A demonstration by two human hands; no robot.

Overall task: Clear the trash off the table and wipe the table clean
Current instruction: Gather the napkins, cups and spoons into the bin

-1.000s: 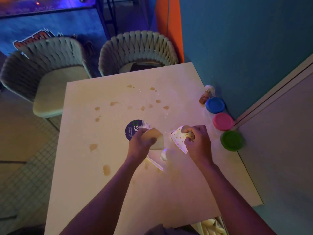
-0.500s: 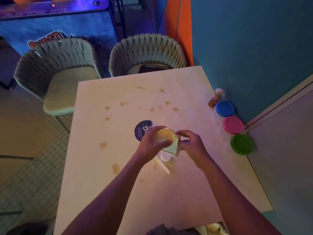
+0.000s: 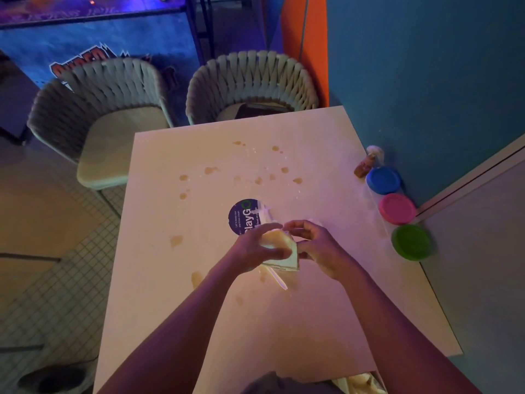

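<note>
Crumpled paper cup: pale cream, flattened to wedge, held above worktop centre. Left hand fingers wrapped round cup. Right hand fingers curled at cup's open edge; grip unclear. White plastic utensil lying beneath. Brown spill spots scattered across far half.

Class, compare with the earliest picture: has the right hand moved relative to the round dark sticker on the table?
Yes. The right hand has moved left, toward the sticker, and now meets the left hand.
</note>
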